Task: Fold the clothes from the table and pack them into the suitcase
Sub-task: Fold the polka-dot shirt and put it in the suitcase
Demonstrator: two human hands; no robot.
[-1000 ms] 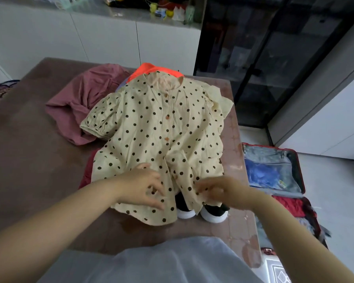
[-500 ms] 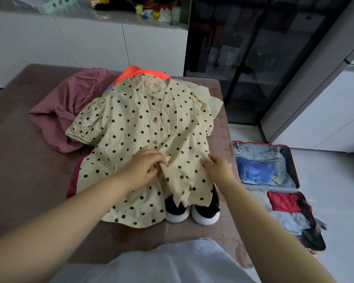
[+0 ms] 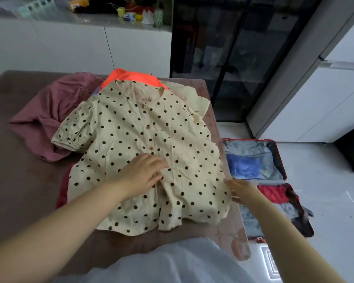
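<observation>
Blouse, spotted: laid out, fold not yet begun

Hazards. Blouse (image 3: 141, 129) lies face up on a heap of other clothes, not on bare table (image 3: 18, 190), so the base is lumpy. A fold made here will likely come out crooked. Its right edge reaches the table's edge, with the open suitcase (image 3: 280, 158) on the floor beside it. Tug too hard and the cloth could slide off unfolded. The front gapes open near the hem, and the loose flaps may bunch when you turn the sides in.

Position. Your left hand (image 3: 143, 172) rests flat on the blouse's middle, just below the lowest visible button, fingers straight, gripping nothing. Your right hand (image 3: 241, 190) sits at the blouse's right side edge, fingers stretched and apart. Blur hides whether they touch cloth. Pink garment (image 3: 55, 111) and orange garment (image 3: 131, 76) lie underneath, far side.
</observation>
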